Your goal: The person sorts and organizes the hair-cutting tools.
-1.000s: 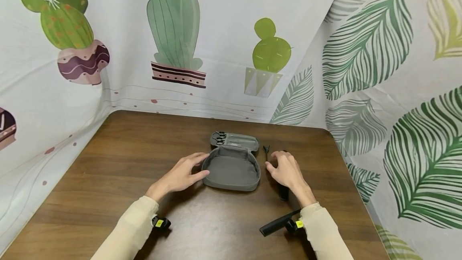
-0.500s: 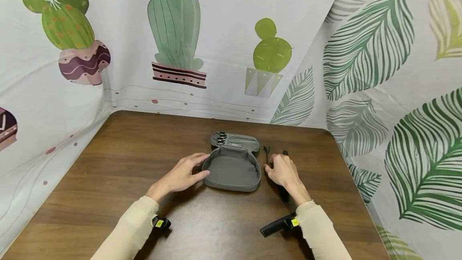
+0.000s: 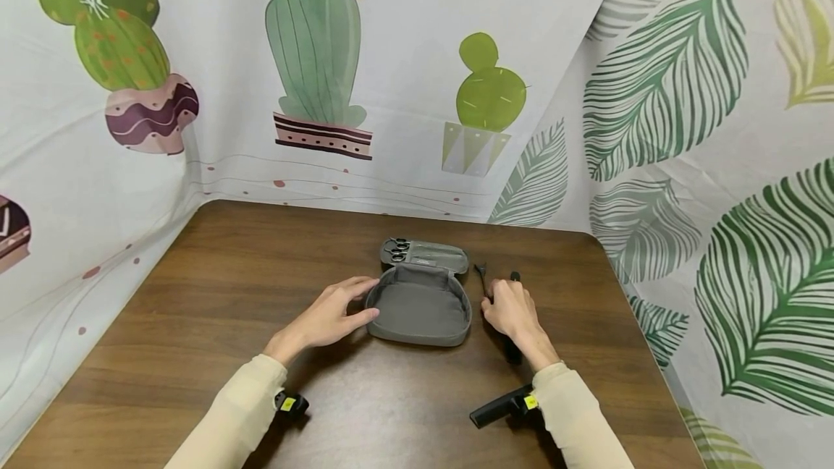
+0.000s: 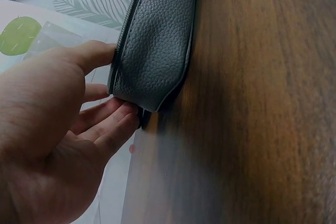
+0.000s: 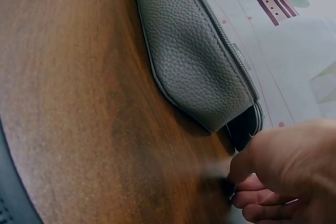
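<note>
On the tabletop [image 3: 274, 259], the gray case [image 3: 420, 337] is open, scissors [image 3: 397, 257] already in its lid. The left hand [image 3: 326, 315] touches it, fingers loose; the right hand [image 3: 515, 311] pinches a thin black tool [image 3: 481, 268], still outside.

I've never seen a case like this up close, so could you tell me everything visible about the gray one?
The gray case sits open on the wooden table, its smaller lid folded back on the far side. The outer walls look like pebbled leather, with a zipper along the rim. Its base is a rounded, hollow tray with a gray lining. Metal scissors show their handles at the lid's left end. The person's left hand touches the base's left end.
</note>
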The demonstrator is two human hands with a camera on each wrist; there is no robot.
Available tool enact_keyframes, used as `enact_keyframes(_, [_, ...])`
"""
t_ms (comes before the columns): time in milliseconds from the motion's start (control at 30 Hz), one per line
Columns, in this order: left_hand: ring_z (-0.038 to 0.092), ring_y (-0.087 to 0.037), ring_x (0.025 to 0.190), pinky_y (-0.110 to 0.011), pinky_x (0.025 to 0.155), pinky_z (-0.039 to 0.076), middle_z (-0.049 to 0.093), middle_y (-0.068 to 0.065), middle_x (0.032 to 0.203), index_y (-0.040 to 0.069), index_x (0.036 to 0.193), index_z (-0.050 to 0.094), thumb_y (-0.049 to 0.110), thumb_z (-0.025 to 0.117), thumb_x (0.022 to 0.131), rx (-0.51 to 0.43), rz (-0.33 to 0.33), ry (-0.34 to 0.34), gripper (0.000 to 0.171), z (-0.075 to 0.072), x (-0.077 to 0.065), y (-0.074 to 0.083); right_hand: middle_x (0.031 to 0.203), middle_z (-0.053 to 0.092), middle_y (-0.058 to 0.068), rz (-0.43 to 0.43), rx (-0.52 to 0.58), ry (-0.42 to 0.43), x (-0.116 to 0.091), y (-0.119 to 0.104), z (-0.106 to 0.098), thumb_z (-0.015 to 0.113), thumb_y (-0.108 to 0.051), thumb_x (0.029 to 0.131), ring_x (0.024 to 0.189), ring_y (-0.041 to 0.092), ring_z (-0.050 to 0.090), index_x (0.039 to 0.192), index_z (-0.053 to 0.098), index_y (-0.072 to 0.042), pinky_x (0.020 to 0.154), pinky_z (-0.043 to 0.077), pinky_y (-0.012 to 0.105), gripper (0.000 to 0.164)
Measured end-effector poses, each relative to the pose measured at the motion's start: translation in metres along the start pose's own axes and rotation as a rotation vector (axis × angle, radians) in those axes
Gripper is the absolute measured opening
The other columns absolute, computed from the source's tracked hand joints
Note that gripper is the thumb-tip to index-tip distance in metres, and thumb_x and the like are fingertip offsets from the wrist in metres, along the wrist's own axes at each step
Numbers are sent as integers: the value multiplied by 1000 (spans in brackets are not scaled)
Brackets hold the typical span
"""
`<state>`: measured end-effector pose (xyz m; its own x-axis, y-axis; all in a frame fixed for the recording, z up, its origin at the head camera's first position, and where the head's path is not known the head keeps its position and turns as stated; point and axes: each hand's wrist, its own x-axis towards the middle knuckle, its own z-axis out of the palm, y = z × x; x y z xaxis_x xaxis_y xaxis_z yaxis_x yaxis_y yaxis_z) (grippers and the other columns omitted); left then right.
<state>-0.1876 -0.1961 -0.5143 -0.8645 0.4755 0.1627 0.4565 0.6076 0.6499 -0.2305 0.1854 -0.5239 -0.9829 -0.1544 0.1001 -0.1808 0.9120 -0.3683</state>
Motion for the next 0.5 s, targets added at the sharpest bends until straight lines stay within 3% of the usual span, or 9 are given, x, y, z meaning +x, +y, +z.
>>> enact_keyframes(233, [73, -45, 136, -57, 116, 60, 59, -28, 164, -6, 162, 54, 23, 72, 111, 5, 0, 7, 61, 0, 0, 1, 69, 49, 3, -24, 35, 64, -1, 4, 2, 64, -5, 92, 62, 24, 48, 63, 44, -19, 55, 39, 40, 38])
enact_keyframes(367, [73, -44, 136, -56, 115, 61, 60, -28, 164, -6, 162, 55, 23, 73, 111, 8, 9, 9, 61, 1, 1, 1, 75, 62, 9, 0, 58, 95, -4, 3, -7, 66, -4, 93, 67, 28, 59, 73, 61, -9, 61, 51, 45, 21])
enact_keyframes(500, [73, -44, 134, -58, 115, 61, 61, -27, 163, -5, 161, 56, 24, 74, 111, 14, 8, 16, 61, 0, 1, 1, 87, 75, 12, -39, 118, 134, -7, 4, -20, 68, -6, 97, 76, 28, 68, 91, 75, -4, 72, 59, 47, 9])
